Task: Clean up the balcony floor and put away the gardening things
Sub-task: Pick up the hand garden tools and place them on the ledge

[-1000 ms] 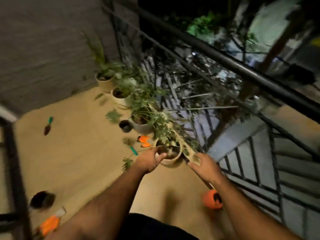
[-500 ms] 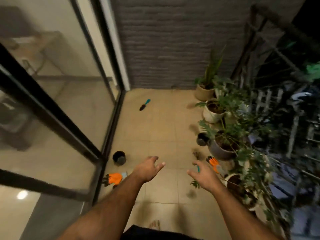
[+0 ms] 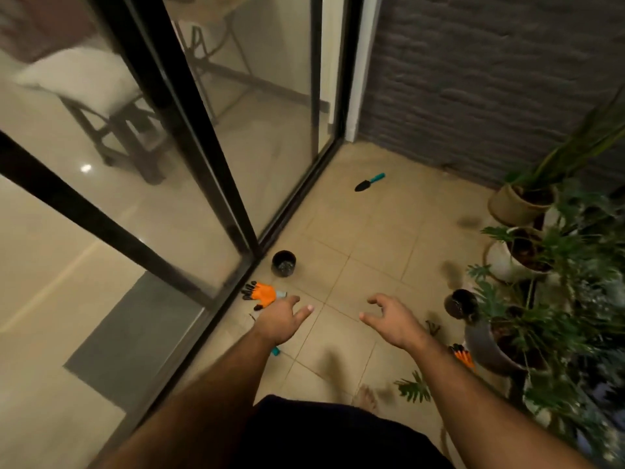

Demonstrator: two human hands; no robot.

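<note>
An orange and black gardening glove lies on the tiled floor beside the sliding door track. My left hand hovers just right of it, fingers relaxed, holding nothing. My right hand hangs over the bare tiles with loosely curled fingers, also empty. A small black pot stands behind the glove. A trowel with a teal handle lies farther back near the wall. Another small black pot sits by the plants. A second orange glove peeks out at my right forearm. A green leaf lies on the floor.
Glass sliding doors with black frames run along the left. Potted plants line the right side. A grey textured wall closes the far end. A teal tool tip shows under my left forearm.
My view swung left from the railing and pots to the door side. Both hands let go of the plant pot and now hover empty over the floor near the orange glove.
</note>
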